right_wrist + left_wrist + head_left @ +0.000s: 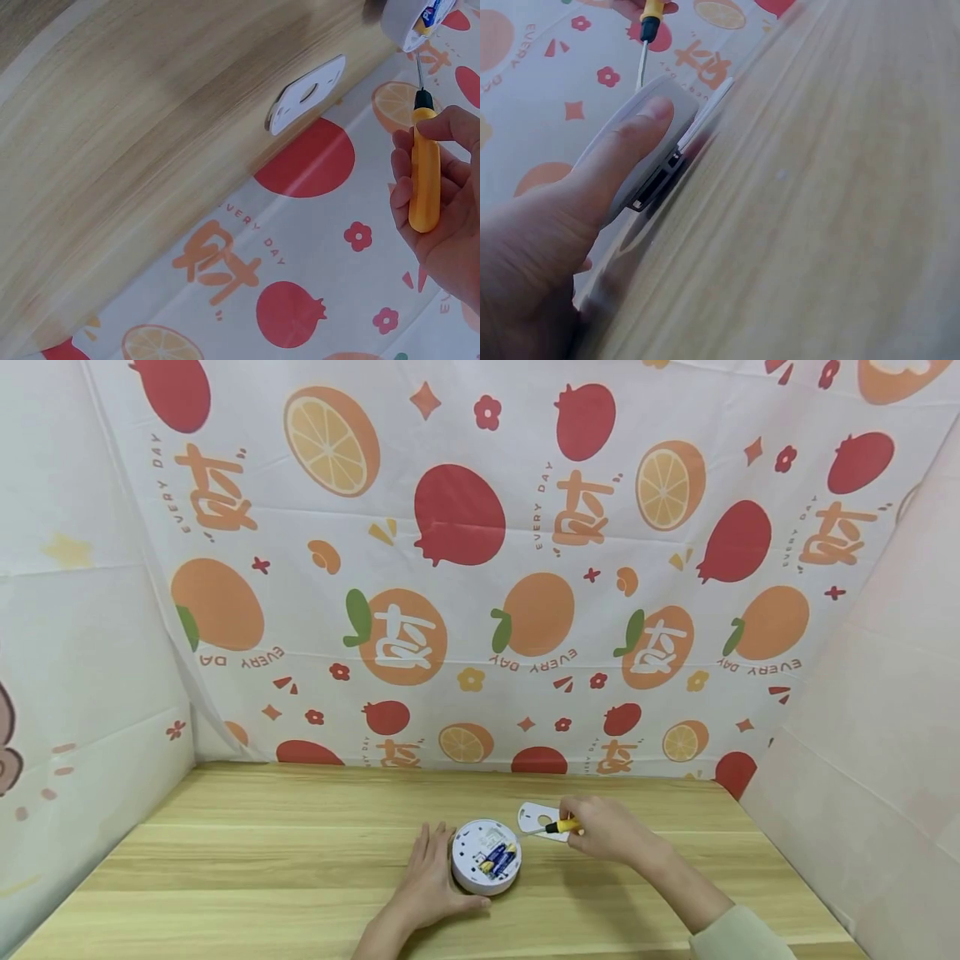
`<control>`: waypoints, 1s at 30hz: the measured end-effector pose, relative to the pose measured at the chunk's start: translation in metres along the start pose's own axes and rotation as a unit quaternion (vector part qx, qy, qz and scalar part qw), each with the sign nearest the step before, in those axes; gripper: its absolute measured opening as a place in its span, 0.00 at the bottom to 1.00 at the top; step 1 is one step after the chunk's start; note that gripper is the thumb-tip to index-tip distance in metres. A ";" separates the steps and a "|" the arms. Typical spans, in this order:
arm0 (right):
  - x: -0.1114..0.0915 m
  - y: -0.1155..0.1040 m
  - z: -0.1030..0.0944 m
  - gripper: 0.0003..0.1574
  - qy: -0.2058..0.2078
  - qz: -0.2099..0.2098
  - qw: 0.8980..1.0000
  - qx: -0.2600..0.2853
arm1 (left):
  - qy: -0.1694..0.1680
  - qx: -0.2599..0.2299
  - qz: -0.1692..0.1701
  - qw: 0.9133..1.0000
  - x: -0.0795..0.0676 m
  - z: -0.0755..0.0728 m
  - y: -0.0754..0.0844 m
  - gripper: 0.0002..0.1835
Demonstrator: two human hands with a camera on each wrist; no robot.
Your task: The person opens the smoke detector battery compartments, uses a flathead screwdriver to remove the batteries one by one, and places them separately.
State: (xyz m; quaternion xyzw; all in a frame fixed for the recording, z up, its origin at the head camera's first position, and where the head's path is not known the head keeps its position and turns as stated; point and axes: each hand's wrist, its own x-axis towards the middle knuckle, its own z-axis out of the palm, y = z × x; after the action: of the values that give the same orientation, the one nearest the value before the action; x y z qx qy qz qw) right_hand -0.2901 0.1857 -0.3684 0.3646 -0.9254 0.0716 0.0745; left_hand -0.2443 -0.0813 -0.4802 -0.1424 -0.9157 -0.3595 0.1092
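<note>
A round white smoke alarm (467, 881) has its back up, showing two blue batteries (501, 860) in an open bay. My left hand (429, 887) grips its side, with the thumb on the near rim and the fingers around the left. In the left wrist view, the alarm (679, 105) is tilted on edge against the table. My right hand (611, 831) holds a yellow-handled screwdriver (558, 827) with a black collar. Its thin metal shaft points left, the tip right at the alarm's rim beside the batteries. The right wrist view shows the fingers wrapped around the yellow handle (425, 176).
A flat white mounting plate (531, 817) with a round central hole lies on the table behind the screwdriver, partly covered by the right hand. The wooden table (262, 860) ends at a fruit-print cloth (465, 710) hung behind it. Pale cloth walls (862, 735) stand at both sides.
</note>
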 end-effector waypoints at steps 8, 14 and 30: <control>0.000 -0.001 -0.005 0.09 0.000 0.004 1.000 0.005 | 0.005 -0.007 0.000 1.000 0.001 0.000 0.001 0.65; 0.000 -0.004 -0.007 0.09 0.003 0.003 1.000 0.008 | 0.003 -0.020 -0.022 1.000 0.001 0.000 0.002 0.62; -0.002 -0.010 -0.007 0.07 0.017 -0.014 1.000 -0.002 | 0.013 -0.011 -0.008 1.000 0.000 0.002 0.001 0.64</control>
State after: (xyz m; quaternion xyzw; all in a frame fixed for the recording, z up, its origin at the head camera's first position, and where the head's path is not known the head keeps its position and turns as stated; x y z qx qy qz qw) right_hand -0.2815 0.1815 -0.3613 0.3757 -0.9191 0.0751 0.0920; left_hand -0.2442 -0.0786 -0.4811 -0.1313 -0.9113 -0.3724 0.1165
